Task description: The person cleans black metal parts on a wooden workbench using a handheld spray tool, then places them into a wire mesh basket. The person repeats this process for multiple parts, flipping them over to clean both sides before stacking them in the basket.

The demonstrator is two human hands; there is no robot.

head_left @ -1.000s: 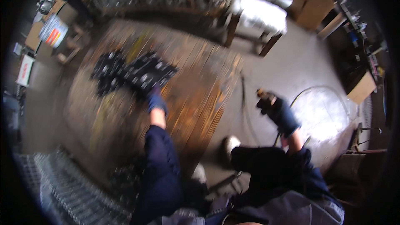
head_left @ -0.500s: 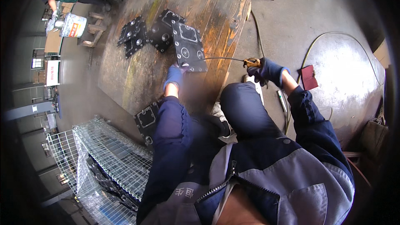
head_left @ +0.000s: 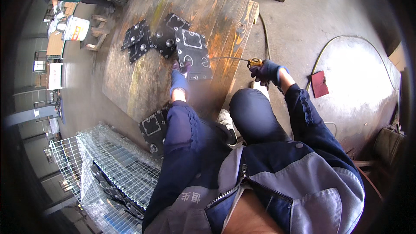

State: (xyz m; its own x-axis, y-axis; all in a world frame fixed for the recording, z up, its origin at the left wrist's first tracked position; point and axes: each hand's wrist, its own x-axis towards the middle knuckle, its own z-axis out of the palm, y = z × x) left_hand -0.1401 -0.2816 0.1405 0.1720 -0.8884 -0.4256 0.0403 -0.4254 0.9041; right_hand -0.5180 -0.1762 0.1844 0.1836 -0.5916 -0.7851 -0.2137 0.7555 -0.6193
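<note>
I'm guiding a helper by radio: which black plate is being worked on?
On the worn wooden table, black metal plates lie near the far edge. The plate is the rectangular one nearest the person, with the gloved left hand at its near edge; unlike the others, it lies on top, overlapping a neighbour.

Both gloved hands reach forward, left hand (head_left: pixel 179 80) flat, right hand (head_left: pixel 265 71) clenched.
</note>
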